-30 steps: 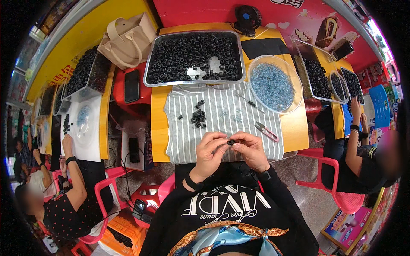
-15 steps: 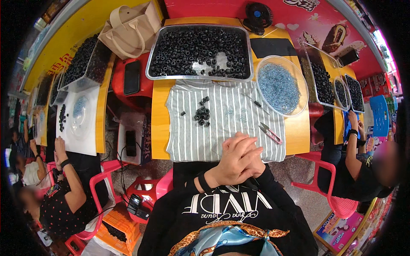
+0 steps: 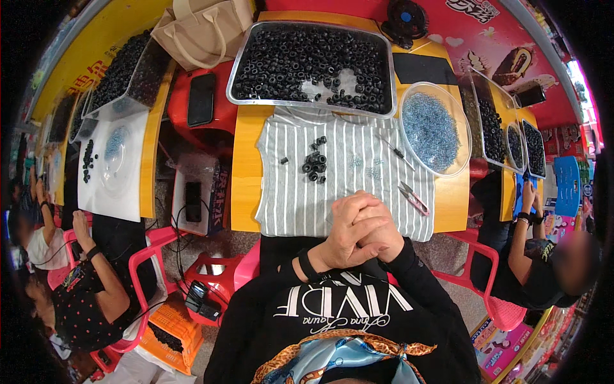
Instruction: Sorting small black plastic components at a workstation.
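Note:
My left hand [image 3: 345,224] and my right hand [image 3: 385,235] are clasped together at the near edge of a grey and white striped cloth [image 3: 288,198]; nothing shows between them. The left hand lies over the right, and a black band circles my left wrist. A small pile of black rings [image 3: 314,162] rests on the cloth beyond my hands. Small pink-handled snips [image 3: 415,198] lie just right of my hands. At the far side a metal tray [image 3: 238,59] holds several black rings. A clear bowl [image 3: 465,151] of blue pieces stands at the right.
The yellow table [image 3: 244,173] carries the cloth. A red stool with a black phone [image 3: 201,99], a beige bag [image 3: 201,29] and a small black fan [image 3: 405,16] stand behind. Seated people work at tables on the left [image 3: 89,288] and right [image 3: 531,256].
One second ago my fingertips pinched a small black piece over the cloth. Since then my hands have closed into each other and stay clasped at the cloth's near edge.

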### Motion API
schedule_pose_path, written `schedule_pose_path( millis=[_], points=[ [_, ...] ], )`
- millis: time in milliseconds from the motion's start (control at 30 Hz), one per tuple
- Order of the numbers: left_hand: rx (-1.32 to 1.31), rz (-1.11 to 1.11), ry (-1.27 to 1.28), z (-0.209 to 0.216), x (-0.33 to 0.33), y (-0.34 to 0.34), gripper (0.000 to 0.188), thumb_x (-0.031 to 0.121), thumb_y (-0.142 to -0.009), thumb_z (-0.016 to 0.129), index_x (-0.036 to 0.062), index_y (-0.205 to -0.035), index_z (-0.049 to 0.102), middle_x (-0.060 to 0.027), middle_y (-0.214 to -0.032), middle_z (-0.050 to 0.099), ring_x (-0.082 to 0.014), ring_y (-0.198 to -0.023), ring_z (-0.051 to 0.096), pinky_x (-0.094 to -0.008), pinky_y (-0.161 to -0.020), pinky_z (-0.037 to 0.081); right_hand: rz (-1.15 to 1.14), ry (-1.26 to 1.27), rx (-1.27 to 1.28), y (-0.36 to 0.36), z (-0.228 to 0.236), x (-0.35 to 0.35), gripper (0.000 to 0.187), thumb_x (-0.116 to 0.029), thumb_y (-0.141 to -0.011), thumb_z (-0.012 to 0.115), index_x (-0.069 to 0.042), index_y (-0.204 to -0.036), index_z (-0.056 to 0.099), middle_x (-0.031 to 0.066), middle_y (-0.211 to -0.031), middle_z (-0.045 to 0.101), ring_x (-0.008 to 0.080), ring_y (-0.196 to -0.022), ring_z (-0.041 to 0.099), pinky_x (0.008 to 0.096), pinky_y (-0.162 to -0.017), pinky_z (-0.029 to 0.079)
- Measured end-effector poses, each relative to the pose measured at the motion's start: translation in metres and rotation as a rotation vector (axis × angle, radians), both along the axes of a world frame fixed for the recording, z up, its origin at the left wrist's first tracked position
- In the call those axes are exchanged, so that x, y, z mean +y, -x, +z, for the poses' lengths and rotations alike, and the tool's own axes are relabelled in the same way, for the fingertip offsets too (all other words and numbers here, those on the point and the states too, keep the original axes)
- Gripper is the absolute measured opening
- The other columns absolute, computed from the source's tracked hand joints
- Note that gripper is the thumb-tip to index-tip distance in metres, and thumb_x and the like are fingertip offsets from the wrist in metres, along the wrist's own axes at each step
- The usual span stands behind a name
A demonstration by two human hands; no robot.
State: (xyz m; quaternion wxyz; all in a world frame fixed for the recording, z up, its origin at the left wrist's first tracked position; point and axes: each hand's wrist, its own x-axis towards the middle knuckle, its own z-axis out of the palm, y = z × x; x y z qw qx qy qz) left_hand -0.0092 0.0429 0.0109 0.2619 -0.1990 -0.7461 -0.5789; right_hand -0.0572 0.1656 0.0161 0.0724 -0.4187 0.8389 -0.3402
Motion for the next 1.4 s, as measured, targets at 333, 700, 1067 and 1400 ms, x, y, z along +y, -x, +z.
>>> schedule_pose_path(
  millis=[333,700,1067,1400],
  points=[
    [-0.187,0.108,-0.082,0.006,-0.023,-0.009,0.057,0.017,-0.076,0.079,0.0011,-0.127,0.056,-0.0204,-0.132,0.050,-0.0335,-0.119,0.051,-0.0403,-0.096,0.043,-0.242,0.077,-0.207,0.011,0.013,0.012,0.014,-0.003,-0.076,0.066,-0.001,-0.089,0.066,0.0156,-0.083,0.064,0.0318,-0.071,0.061,0.0392,-0.065,0.050],
    [-0.257,0.101,-0.188,0.006,-0.018,-0.012,0.028,-0.001,-0.079,0.073,0.0010,-0.106,0.068,-0.0127,-0.103,0.064,-0.0225,-0.092,0.064,-0.0294,-0.079,0.051,-0.250,0.902,-1.266,-0.002,0.008,0.023,0.018,-0.002,-0.089,0.065,0.000,-0.106,0.060,0.0051,-0.088,0.064,0.0104,-0.074,0.062,0.0211,-0.064,0.048],
    [-0.054,0.077,-0.014,0.015,-0.023,-0.015,0.021,-0.004,-0.078,0.072,0.0000,-0.099,0.068,-0.0120,-0.091,0.065,-0.0235,-0.077,0.061,-0.0309,-0.067,0.049,-0.089,1.000,-1.126,-0.013,0.011,0.027,0.007,0.003,-0.088,0.065,0.001,-0.094,0.065,0.0088,-0.092,0.063,0.0102,-0.070,0.059,0.0223,-0.062,0.048],
    [-0.033,0.046,0.006,0.019,-0.020,-0.015,0.016,-0.001,-0.080,0.071,-0.0013,-0.095,0.067,-0.0113,-0.090,0.064,-0.0246,-0.077,0.061,-0.0314,-0.067,0.049,-0.043,0.797,-0.939,-0.011,0.025,0.036,0.001,0.003,-0.088,0.063,0.002,-0.088,0.063,0.0070,-0.090,0.061,0.0078,-0.067,0.054,0.0215,-0.059,0.044]
  ],
)
